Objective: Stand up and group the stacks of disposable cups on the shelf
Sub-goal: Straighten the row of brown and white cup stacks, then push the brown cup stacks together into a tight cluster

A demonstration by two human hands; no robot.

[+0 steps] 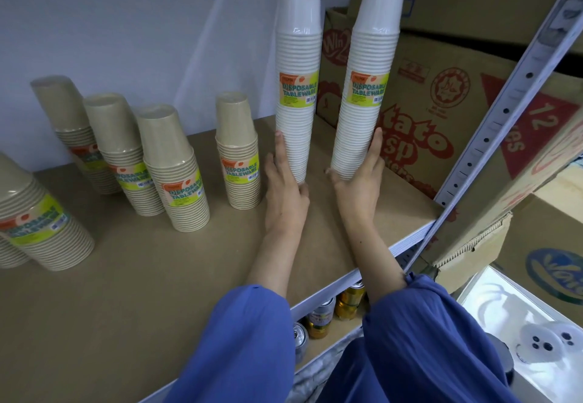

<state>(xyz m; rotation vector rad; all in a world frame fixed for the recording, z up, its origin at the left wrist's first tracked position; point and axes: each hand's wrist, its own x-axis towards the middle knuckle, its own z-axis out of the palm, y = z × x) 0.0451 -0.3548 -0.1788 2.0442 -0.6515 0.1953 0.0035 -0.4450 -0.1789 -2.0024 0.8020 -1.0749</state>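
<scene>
**Cup stacks upright, but the tall white pair could topple**

Cup stacks stand across the brown shelf (132,276), all upright. The two tall white stacks sit at the right end, near the cardboard boxes (441,93): the left white stack (298,81) and the right white stack (367,87), a gap between them. Being so tall and narrow, they are the likeliest to tip if pushed low down, and one falling could knock the other or the nearest tan stack (238,153).

The five shorter tan stacks (172,169) to the left look steadier; a falling white one could scatter them.

The left hand (284,188) lies open and flat against the base of the left white stack, gripping nothing. The right hand (359,178), open too, cups the foot of the right white stack between thumb and fingers. An uneven shove from either could slide a base out from under its top.
</scene>
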